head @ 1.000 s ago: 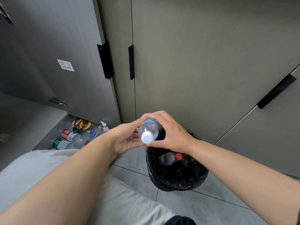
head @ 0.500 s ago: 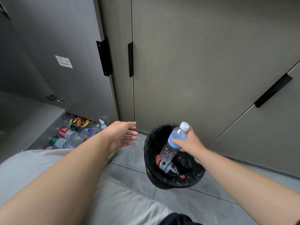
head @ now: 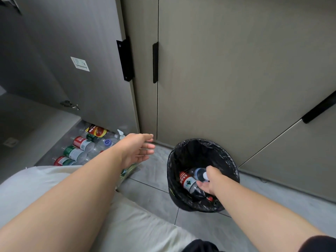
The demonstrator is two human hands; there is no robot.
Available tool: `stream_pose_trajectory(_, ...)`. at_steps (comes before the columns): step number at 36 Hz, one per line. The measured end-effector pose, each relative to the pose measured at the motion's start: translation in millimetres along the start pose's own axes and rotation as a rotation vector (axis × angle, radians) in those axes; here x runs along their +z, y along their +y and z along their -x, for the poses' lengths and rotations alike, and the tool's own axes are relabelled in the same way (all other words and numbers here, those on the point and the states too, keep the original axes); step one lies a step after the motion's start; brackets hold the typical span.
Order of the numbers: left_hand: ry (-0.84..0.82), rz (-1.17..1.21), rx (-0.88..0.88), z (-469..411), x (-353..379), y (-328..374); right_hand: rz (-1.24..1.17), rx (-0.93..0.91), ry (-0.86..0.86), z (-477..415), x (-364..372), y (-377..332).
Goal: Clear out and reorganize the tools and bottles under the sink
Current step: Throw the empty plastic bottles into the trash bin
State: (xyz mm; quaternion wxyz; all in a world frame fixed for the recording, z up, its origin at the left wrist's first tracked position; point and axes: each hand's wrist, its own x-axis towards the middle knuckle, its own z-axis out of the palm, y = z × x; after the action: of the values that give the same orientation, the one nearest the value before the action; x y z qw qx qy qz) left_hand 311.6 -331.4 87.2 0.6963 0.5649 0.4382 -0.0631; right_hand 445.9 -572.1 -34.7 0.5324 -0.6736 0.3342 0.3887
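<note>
Right hand (head: 211,180) is down in the black-bagged round trash bin (head: 229,160) at lower centre, fingers loosely around the clear blue-label plastic bottle (head: 199,173) to bin it, while the left hand (head: 137,149) hangs open-fingered by the leftover bottles (head: 81,148) in the cabinet, probably to grab another.

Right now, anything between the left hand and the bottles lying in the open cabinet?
Nothing visible. The left hand hangs open just right of the bottles on the cabinet floor, and the open door swings clear above them. The right hand is down in the bin.
</note>
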Motion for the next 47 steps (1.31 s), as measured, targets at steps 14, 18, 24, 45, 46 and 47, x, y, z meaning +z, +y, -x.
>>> stream_pose_trajectory(14, 0.156, -0.116, 0.154, 12.6, -123.8, 65.8, 0.407, -0.809, -0.32, 112.1, 135.8, -42.6)
stream_pose_trajectory(18, 0.332, -0.195, 0.167, 15.3, -199.3, 51.9, 0.714, -0.847, -0.541, 138.8, 194.4, -48.9)
stream_pose_trajectory(24, 0.466, -0.192, -0.001, -2.1, -283.1, -29.2, 1.085, -0.742, -0.725, 131.2, 291.6, -29.7)
stream_pose_trajectory(45, 0.628, 0.317, -0.241, -188.2, -304.6, -204.5, 1.662, -0.831, -0.546, -45.9, 522.1, 100.4)
stream_pose_trajectory(46, 0.644, 0.357, -0.235, -195.5, -304.4, -206.7, 1.663, -0.834, -0.531, -50.7, 527.0, 102.9)
stream_pose_trajectory(47, 0.653, 0.404, -0.234, -201.6, -304.1, -207.8, 1.661, -0.824, -0.523, -55.1, 531.5, 105.4)
